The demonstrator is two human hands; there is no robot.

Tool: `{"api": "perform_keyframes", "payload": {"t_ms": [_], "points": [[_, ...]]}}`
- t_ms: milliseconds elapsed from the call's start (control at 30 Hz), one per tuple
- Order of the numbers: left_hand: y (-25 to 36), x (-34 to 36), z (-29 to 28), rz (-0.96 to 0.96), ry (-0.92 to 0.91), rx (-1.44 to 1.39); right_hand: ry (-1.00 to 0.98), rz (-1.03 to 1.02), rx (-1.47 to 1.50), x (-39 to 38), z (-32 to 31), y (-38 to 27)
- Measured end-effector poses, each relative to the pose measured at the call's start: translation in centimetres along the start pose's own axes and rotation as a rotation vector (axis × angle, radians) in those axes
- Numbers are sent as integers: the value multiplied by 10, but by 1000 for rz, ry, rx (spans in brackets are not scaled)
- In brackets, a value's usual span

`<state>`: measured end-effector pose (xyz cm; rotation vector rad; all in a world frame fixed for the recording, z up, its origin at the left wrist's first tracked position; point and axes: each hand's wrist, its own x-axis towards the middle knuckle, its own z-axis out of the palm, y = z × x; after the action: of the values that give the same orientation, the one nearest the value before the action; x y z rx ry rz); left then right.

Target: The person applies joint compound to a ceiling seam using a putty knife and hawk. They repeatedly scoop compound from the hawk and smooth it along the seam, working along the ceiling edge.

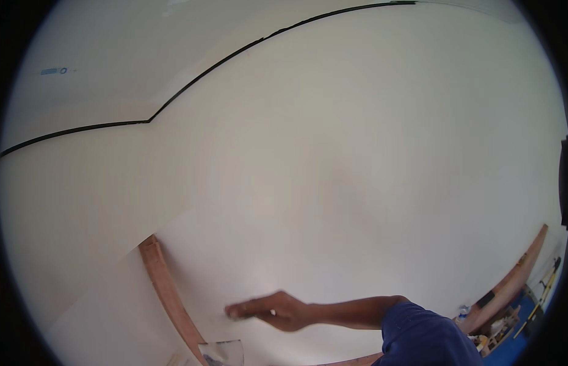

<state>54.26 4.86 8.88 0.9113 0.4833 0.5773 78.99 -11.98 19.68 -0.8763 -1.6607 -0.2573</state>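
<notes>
Grey, the flat blade (pixel 224 350) looks smudged — darkest low down.

- High on your left, a small blue marking (pixel 54 71).
- Above you, a long black strip (pixel 149 121) with a sharp bend.
- To your right, a slanting reddish-brown wooden board (pixel 514 277).
- Near its lower end, a clear bottle (pixel 464 312).
- Beyond that, a yellow-and-black pole (pixel 550 279).

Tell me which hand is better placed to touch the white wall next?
Probably the right hand: it is raised in front of the white wall, while the left hand is out of view.
</notes>
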Motion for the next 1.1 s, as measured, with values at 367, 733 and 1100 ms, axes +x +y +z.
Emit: {"api": "perform_keyframes", "payload": {"t_ms": [367, 733, 1100], "points": [[-16, 45, 24, 15, -518, 46, -559, 521, -821, -61, -124, -64], [-3, 51, -49, 145, -263, 330, 1337, -459, -1318, 196, -450, -236], [-17, -10, -67, 213, 165, 1323, 1267, -790, -1413, 302, -460, -164]]}}
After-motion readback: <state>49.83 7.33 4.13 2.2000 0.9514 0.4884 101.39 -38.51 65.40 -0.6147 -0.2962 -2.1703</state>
